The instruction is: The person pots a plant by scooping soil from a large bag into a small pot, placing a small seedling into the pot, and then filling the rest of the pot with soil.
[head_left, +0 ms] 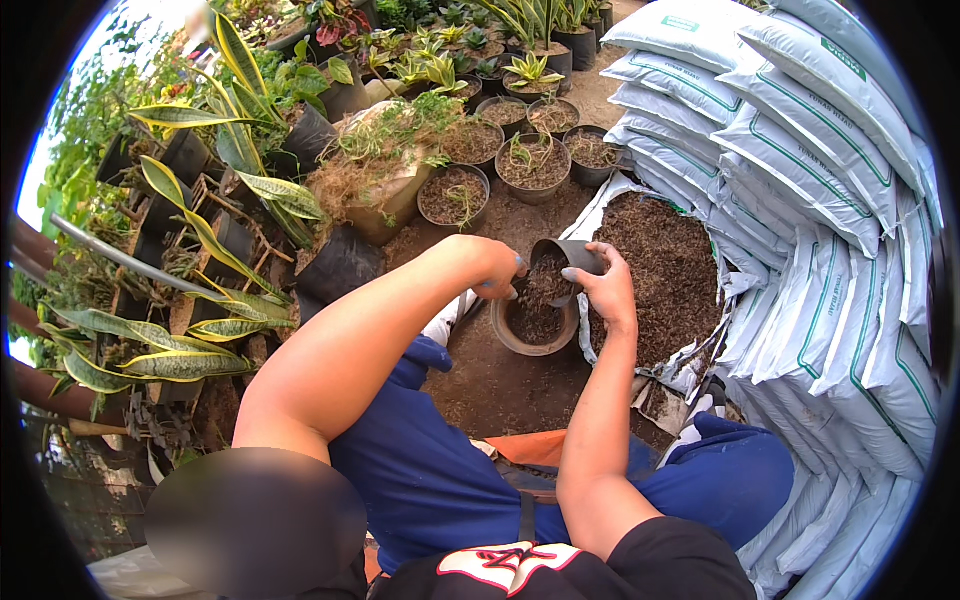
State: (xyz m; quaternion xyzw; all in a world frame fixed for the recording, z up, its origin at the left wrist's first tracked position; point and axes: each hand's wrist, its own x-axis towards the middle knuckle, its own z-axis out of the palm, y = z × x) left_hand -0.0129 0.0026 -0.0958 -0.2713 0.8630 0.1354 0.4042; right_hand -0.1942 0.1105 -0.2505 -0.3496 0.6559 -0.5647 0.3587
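Note:
My right hand [608, 287] is closed around a small black plant pot [580, 256], with the thumb on its outer wall. The pot is tipped on its side, its mouth facing left and down. Dark loose soil [547, 283] lies in its mouth and spills over the rim. Directly beneath stands a wider brown plant pot [537, 347], partly filled with the same soil. At the tipped pot's mouth, my left hand [495, 272] has curled fingers with dirty tips close to the soil. Whatever those fingers grip is hidden.
An open white sack [660, 280] of dark potting mix is at the right, beside stacked white sacks [790, 160]. Several potted seedlings [535, 165] stand ahead. Snake plants [215, 250] and a grey pipe [130, 258] crowd the left. A full sack topped with uprooted plants [385, 160] stands behind my left forearm.

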